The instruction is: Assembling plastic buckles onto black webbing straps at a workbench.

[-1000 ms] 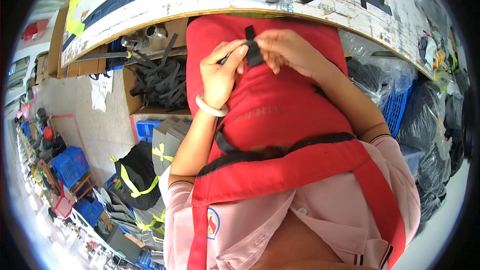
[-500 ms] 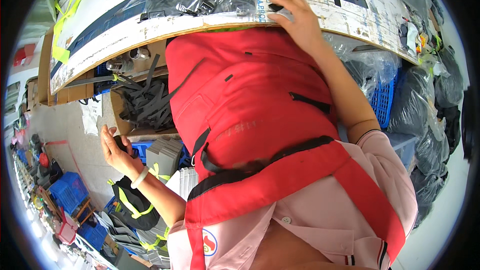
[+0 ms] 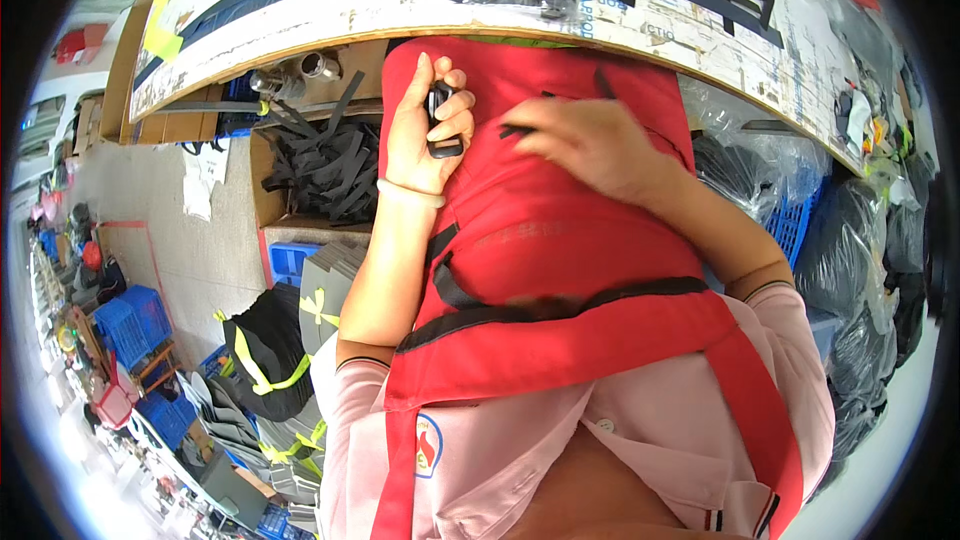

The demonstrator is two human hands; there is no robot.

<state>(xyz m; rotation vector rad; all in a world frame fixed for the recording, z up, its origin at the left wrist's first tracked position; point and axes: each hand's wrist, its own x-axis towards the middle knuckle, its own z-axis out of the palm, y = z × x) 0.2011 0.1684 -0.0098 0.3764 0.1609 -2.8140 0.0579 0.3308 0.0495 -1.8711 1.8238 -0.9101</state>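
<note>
Over the red apron (image 3: 560, 270), at eleven o'clock, our left hand (image 3: 416, 137) is curled snugly around a glossy black piece (image 3: 447, 148); we judge it light, stiff and slightly slippery, best held by its edges. At one o'clock, our right hand (image 3: 592, 148) is blurred, fingers half bent, a dark strip (image 3: 514, 130) at its fingertips; we cannot tell whether it is gripped. We'd expect soft webbing, best pinched near an end.

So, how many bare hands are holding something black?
2: the left hand gripping a glossy black object, and the right hand, blurred over the red fabric apron, holding a small black piece.
</note>
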